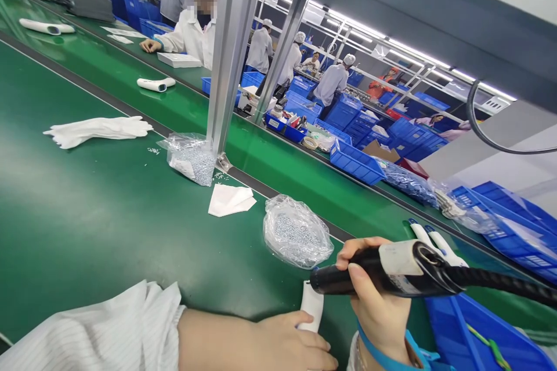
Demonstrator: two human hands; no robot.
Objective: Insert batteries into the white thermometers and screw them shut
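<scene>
My right hand is wrapped around a black electric screwdriver, tilted with its cable running off to the right. The tool's front end hangs over the upper end of a white plastic housing lying on the green worktable. From the left, my left hand reaches in and holds that housing down, fingers curled across its lower part. Beyond both hands lies an open clear bag of small screws. The screwdriver's tip and the housing's lower end are hidden.
Another screw bag sits beside a metal post. White gloves and folded white paper lie on the table. White devices rest on the green belt. A blue bin stands right. A co-worker sits across.
</scene>
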